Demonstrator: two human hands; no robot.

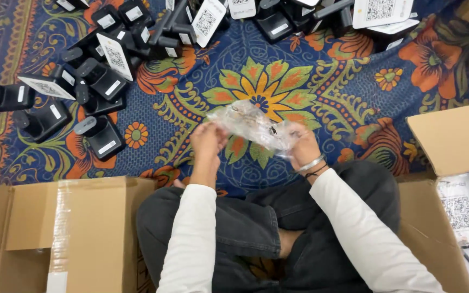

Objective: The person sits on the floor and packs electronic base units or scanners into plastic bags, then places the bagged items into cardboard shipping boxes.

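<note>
Ctr frame: clear plastic bag point(253, 126) held btwn left hand point(207, 142) & right hand point(301, 145); black devices point(96, 81) upper left; cardboard boxes point(61, 228) lower left, right edge

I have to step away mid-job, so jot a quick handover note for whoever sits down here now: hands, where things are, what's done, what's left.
Left hand: grips the left end of a clear plastic bag, held above the patterned cloth.
Right hand: grips the bag's right end; bracelet on that wrist.
The bag's contents are too blurred to tell.
Done, it seems: many black stands with white code cards lie unpacked on the cloth, far left and top.
Left, probably: wrapped packs remain in the open cardboard box at right. Another cardboard box sits at left.
</note>
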